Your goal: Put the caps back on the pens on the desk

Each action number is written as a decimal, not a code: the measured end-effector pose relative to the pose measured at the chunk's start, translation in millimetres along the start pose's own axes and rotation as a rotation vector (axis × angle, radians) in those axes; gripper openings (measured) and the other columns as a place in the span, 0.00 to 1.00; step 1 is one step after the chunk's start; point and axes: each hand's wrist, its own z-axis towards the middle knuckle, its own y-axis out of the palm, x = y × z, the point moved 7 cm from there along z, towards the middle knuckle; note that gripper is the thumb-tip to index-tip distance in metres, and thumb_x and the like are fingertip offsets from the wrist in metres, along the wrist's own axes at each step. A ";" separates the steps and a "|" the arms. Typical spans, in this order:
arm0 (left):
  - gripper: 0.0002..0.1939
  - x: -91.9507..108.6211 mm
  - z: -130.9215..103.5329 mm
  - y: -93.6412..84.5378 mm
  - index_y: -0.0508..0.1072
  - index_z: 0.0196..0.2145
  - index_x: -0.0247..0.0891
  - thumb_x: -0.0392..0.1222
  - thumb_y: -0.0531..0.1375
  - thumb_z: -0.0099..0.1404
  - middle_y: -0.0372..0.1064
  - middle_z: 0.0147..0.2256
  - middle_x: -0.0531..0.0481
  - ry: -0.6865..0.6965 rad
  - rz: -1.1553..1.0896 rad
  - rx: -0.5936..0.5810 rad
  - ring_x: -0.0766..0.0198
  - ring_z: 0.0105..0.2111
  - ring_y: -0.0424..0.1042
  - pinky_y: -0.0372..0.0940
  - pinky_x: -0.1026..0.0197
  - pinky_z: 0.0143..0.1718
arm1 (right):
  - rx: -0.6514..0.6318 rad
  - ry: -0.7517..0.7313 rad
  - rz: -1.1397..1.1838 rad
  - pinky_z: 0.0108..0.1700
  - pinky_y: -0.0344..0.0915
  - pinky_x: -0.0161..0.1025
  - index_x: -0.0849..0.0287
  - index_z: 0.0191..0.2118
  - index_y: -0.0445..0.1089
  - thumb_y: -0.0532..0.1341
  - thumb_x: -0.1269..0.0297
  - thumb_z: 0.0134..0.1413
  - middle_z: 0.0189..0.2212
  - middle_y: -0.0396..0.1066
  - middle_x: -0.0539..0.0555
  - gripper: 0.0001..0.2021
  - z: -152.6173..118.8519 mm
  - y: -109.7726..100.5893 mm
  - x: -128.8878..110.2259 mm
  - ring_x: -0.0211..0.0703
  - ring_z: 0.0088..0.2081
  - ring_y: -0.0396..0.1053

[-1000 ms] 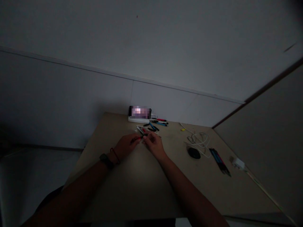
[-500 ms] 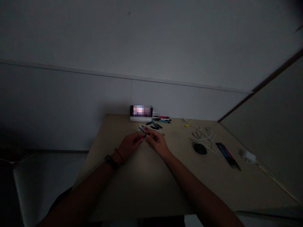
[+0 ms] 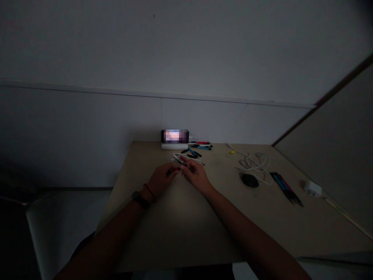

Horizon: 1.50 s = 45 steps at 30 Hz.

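Observation:
A dark pen with a red part [image 3: 176, 169] lies between my two hands above the table. My left hand [image 3: 161, 179] is closed on its left end, a watch and a red band on the wrist. The fingertips of my right hand [image 3: 197, 175] pinch the pen's other end. Just beyond the fingers lie loose pen parts: a white piece [image 3: 177, 157], a red piece [image 3: 183, 159] and thin white sticks. Behind them are several black and blue pieces [image 3: 192, 151]. My fingers hide part of the pen, and the light is dim.
A phone [image 3: 175, 136] with a lit screen leans above a white block [image 3: 175, 146] by the wall. Assembled-looking pens [image 3: 204, 146] lie beside it. To the right are a coiled white cable [image 3: 256, 161], a black mouse [image 3: 250, 180], a row of pens [image 3: 285, 188] and a white plug block [image 3: 312, 189].
The view has shifted slightly, moving the right-side things a little rightward in the picture. Both hands keep their hold on the pen, which shows slightly more between them.

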 end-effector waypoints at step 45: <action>0.06 -2.4 -1.4 0.5 0.75 0.35 0.37 0.43 0.62 0.65 0.73 0.31 0.52 0.043 0.021 0.049 0.65 0.29 0.69 0.63 0.63 0.32 | -0.009 -0.003 -0.143 0.25 0.55 0.36 0.54 0.25 0.62 0.63 0.45 0.56 0.17 0.63 0.47 0.20 -1.3 0.0 4.2 0.39 0.21 0.61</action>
